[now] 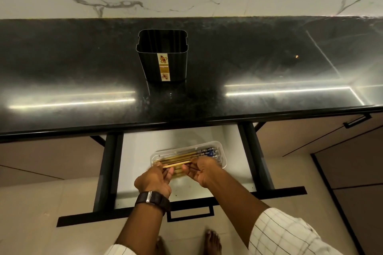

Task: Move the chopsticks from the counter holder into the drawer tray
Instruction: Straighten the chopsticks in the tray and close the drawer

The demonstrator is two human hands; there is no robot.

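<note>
A black square holder [162,56] with a floral label stands on the dark counter; no chopsticks show in it. Below, the drawer is pulled out, and a clear plastic tray [218,144] lies on its white floor. Several wooden chopsticks [182,155] with blue patterned ends lie lengthwise in the tray. My left hand [154,180], with a watch on the wrist, and my right hand [202,170] are over the tray's near side. Together they pinch a light wooden chopstick [176,165] held horizontally just above the others.
The black counter [269,64] spans the view, with a small crumb [297,56] at the right. The open drawer's black front and handle [190,212] stick out towards me. Cabinet doors flank the drawer. My bare feet [212,242] stand on the tiled floor below.
</note>
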